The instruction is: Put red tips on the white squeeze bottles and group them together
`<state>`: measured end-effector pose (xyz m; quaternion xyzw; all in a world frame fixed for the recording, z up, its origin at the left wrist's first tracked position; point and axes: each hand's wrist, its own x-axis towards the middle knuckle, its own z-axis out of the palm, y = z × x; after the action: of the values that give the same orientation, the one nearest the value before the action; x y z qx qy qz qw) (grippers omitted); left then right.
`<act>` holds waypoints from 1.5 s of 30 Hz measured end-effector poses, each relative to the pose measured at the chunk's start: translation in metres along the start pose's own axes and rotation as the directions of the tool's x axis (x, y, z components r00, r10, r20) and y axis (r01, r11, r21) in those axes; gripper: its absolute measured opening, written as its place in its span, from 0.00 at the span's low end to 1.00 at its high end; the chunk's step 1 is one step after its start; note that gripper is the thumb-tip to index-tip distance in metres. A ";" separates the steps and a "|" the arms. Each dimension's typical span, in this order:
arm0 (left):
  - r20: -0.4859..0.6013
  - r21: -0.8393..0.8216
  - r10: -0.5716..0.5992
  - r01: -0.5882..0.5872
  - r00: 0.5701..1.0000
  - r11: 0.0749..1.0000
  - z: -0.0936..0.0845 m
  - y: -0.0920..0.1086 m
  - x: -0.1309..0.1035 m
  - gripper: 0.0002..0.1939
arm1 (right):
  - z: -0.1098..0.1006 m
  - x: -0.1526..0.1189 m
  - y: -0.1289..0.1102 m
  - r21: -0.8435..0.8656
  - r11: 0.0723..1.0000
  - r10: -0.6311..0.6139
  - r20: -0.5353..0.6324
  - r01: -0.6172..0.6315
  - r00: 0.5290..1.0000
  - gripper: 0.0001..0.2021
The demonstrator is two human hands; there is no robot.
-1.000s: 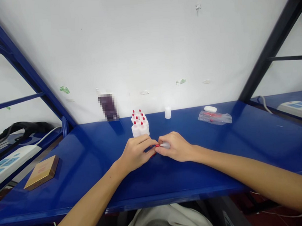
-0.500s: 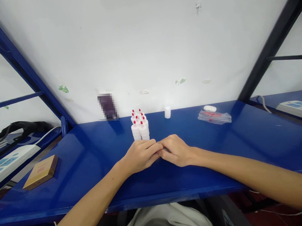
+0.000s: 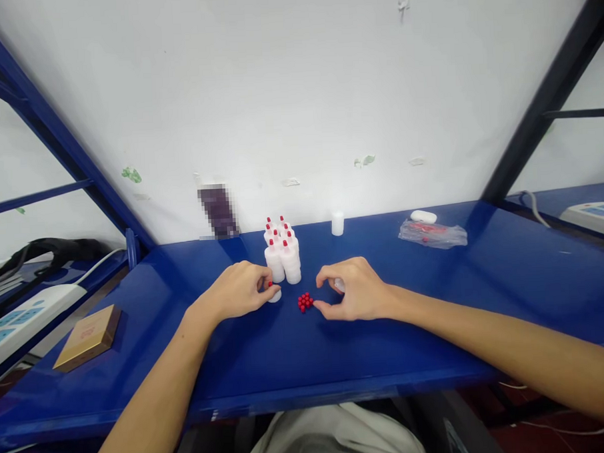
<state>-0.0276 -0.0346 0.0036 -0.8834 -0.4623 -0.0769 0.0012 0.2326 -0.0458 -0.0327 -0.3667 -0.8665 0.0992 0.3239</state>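
My left hand [image 3: 239, 289] is closed, thumb and fingers pinching a small white bottle top [image 3: 276, 296] with a red tip. It is just in front of a group of several white squeeze bottles [image 3: 291, 264] with red tips, which stand upright. My right hand [image 3: 352, 288] is curled, with thumb and index finger apart. Inside its curve shows a small whitish piece [image 3: 339, 285], mostly hidden by the fingers. Between the hands, beside the right thumb, lies a cluster of several small red caps [image 3: 305, 302] on the blue table [image 3: 298, 360].
Against the wall stand a white cylindrical container [image 3: 337, 223] and a blurred dark panel [image 3: 219, 210]. A clear plastic bag [image 3: 432, 234] with red contents and a white oval object [image 3: 424, 216] lie back right. A gold box [image 3: 86, 337] and a power strip [image 3: 30, 315] are at left.
My hands have come apart from each other, the left moving left. The red caps and the pieces in my hands now show. The standing bottles have not moved.
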 end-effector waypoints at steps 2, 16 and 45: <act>-0.004 -0.021 -0.004 0.004 1.000 1.000 0.001 -0.001 0.001 0.16 | -0.003 -0.001 -0.004 -0.016 1.000 -0.018 0.071 0.019 0.997 0.12; -0.325 -0.002 0.203 -0.215 0.924 0.977 0.008 0.003 0.001 0.15 | 0.000 0.004 -0.002 -0.141 0.985 -0.055 0.306 0.102 0.950 0.10; -0.519 -0.047 0.395 -0.487 0.758 0.872 0.029 0.041 0.007 0.12 | 0.003 0.014 0.000 0.828 0.313 0.168 0.434 -0.466 0.885 0.15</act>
<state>0.0138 -0.0503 -0.0211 -0.9141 -0.2155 -0.3387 0.0577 0.2236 -0.0360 -0.0284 -0.2728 -0.6086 0.6708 0.3245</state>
